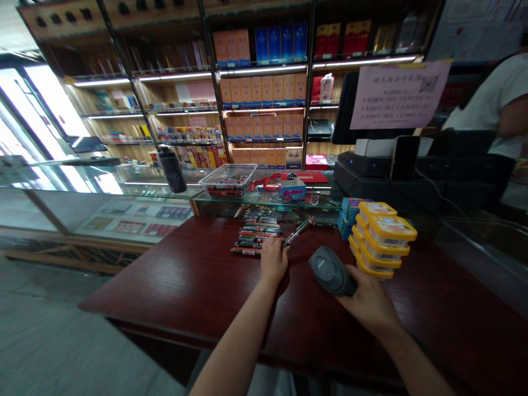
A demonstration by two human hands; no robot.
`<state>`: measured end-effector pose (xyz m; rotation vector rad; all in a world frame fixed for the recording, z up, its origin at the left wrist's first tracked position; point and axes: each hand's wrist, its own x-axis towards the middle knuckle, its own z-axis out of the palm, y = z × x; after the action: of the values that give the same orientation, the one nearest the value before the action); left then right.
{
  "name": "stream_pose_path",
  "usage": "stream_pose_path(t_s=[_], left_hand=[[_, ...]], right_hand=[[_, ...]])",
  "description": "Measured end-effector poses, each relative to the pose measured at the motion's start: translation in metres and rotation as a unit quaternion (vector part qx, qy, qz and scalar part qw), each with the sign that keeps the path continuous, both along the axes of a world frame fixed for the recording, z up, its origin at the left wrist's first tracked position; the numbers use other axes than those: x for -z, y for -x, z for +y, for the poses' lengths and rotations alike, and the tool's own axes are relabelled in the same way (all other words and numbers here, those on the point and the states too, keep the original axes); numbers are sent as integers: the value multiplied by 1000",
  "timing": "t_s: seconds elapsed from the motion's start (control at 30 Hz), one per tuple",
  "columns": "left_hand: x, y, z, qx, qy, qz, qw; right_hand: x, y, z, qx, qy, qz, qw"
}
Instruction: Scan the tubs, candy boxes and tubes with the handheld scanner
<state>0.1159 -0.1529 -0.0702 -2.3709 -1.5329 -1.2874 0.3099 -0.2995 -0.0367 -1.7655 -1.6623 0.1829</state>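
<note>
My left hand (274,259) is closed around the lower end of a slim, pen-like printed stick (300,230), which slants up to the right over the brown table (181,280). Beside that hand, several similar sticks (259,227) lie in a row, one above another. A dark grey barcode scanner (329,269) is in my right hand (373,302), its head turned toward the left hand. My right fingers wrap its handle and are partly hidden. Near the scanner stand stacked yellow-lidded boxes (390,230), with a stack of small blue-green packs (348,216) behind them.
On the glass counter (193,195) at the back are a clear plastic tub (229,173) of sticks, a small blue-pink box (292,190) and a dark bottle (172,170). A monitor with a pink notice (398,96) stands right. Another person (495,104) is at far right.
</note>
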Motion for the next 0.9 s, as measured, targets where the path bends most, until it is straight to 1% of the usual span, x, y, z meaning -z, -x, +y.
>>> stream_pose_path(t_s=[0.13,0.2,0.3,0.37,0.47,0.57,0.67,0.77,0.83,0.9], left_hand=[[-2,1,-5,4,7,-3,1000],[-2,1,-7,0,8,-9,1000],[-5,4,-6,-17,10,-18,1000],[-12,11,0,-31,7,-19,999],[-30,32,20,-48,-2,-2,999],[-53,60,50,-56,-4,39,998],[-67,85,82,-26,13,106,994],[-67,99,109,1,37,169,985],[-62,104,123,1,53,191,980],[-56,106,133,-9,71,197,978]], right_hand=[[11,-11,6,68,-27,-130,989],[19,-15,8,88,-41,-149,984],[31,-18,10,86,-51,-166,981],[37,-21,10,76,-55,-171,981],[44,-24,10,51,-49,-174,982],[49,-27,11,41,-50,-177,982],[51,-27,14,34,-60,-168,983],[52,-27,17,34,-49,-154,986],[52,-28,20,32,-44,-150,987],[54,-29,21,27,-53,-149,987]])
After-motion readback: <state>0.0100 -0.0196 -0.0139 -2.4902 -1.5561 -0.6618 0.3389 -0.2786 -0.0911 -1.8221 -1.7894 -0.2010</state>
